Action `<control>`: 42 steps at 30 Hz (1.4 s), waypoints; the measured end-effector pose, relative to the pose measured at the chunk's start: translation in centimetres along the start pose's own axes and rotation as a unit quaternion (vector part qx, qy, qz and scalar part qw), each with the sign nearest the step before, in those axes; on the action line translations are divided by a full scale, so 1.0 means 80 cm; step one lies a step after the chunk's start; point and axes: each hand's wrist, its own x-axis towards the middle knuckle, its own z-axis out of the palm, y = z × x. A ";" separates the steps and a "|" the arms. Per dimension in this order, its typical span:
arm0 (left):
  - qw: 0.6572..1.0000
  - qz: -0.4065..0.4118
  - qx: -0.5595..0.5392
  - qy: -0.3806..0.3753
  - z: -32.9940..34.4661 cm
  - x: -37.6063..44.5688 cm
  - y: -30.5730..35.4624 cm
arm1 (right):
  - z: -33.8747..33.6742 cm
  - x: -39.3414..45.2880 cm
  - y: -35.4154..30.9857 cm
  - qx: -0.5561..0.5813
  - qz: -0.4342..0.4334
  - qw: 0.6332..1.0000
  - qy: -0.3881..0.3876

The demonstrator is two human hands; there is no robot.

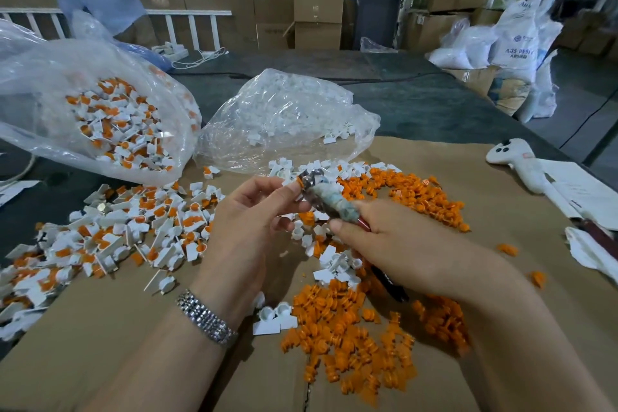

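1. We see the right hand gripping a tool wrapped in grubby tape, its fingers curled round the handle.
2. The left hand pinches at the tool's metal tip with thumb and forefinger, and the other fingers are loosely curled. We cannot tell whether a small piece sits between the fingertips.
3. The tool is held in the air between the two hands, tilted with its tip pointing far and left, above the middle of the cardboard sheet.
4. Orange plugs lie in a loose heap near us, under the right wrist.
5. To the left, white caps lie scattered, many of them with orange centres.
6. Far left, a clear bag holds more such caps, and beside it a second bag holds plain white pieces.
7. A metal watch sits on the left wrist.
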 end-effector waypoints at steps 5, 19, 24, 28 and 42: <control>0.999 -0.015 0.020 0.019 0.001 0.001 -0.002 | 0.020 0.007 -0.003 -0.028 -0.002 0.998 0.050; 0.998 -0.026 0.006 0.064 0.002 0.004 -0.003 | 0.024 0.011 0.007 -0.008 -0.010 0.998 0.067; 0.977 0.064 0.148 0.142 -0.016 0.010 0.003 | -0.003 0.002 0.029 0.091 0.015 0.991 0.095; 0.901 0.155 0.360 0.188 -0.031 0.018 0.007 | -0.003 0.016 0.055 -0.010 0.080 0.978 0.190; 0.726 0.182 0.655 -0.108 -0.026 0.014 -0.020 | 0.021 0.046 0.089 -0.197 0.220 0.942 0.163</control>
